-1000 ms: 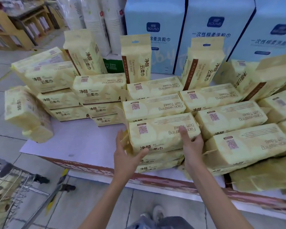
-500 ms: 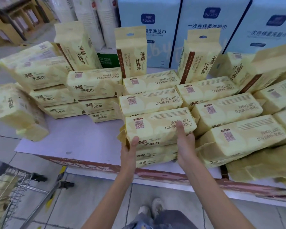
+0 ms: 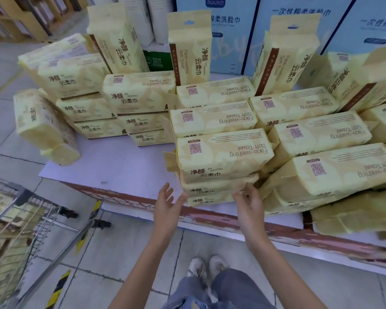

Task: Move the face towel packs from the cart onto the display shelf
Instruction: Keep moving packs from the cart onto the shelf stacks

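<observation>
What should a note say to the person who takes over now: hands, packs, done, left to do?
Left hand: open, empty, just before the front stack.
Right hand: open, empty, close to that stack.
Top pack lies flat on the stack, on the shelf.
Done: many packs shelved.
To do: the cart at the left seems to hold more packs; move them over.
</observation>
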A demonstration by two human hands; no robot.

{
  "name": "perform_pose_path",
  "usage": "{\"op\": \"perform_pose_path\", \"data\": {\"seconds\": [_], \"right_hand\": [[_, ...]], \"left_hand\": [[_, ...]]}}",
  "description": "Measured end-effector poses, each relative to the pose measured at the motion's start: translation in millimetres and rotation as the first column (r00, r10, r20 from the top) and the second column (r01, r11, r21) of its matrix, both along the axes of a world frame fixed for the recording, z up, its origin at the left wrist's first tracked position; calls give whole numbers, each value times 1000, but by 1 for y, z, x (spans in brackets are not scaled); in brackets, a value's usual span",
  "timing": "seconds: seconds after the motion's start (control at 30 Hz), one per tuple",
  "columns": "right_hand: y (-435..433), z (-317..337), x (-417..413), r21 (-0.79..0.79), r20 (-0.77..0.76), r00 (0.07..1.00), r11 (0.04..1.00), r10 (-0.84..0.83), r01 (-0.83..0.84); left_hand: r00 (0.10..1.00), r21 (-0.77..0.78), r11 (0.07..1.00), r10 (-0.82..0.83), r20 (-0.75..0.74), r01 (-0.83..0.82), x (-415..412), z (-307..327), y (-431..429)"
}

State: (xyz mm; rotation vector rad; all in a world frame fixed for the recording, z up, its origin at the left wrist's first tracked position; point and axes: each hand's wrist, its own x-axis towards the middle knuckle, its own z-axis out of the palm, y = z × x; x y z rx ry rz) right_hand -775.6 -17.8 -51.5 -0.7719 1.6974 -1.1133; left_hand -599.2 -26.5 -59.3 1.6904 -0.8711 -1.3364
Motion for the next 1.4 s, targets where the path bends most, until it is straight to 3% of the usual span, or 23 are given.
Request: {"op": "perform_pose_path", "data": {"seconds": [0.1,0.27,0.47,0.63,0.87,1.0,1.2,1.4], "right_hand": [[17,-16,-4,68,-127,965,973,229,-222],[39,-30,-18,181,-226,799,830,557,-528],[68,-35,-52,274,-305,529,605,792,-748],[90,-47,-60,367,-254,273,354,928,-860],[117,-48,2,390,-210,-105,-16,972,-921],[133,-43,57,349,-214,-254,-169,943,-922],[153,-39,157,309,-240,-381,-302,893,-902],[164,-36,249,302,-235,-394,-319,888,-899]], "left_hand": [[977,-22,995,-89,192,94,3,-8,30],[928,21,989,-147,341,149,-10,-22,76],[936,110,992,21,350,-63,-47,-33,148],[920,136,944,248,304,-300,-69,-36,220],[703,144,694,659,266,-705,-70,-32,305],[527,152,505,813,246,-850,-63,-35,344],[362,171,331,909,207,-928,-20,-48,380],[343,147,319,922,180,-936,69,-52,391]]}}
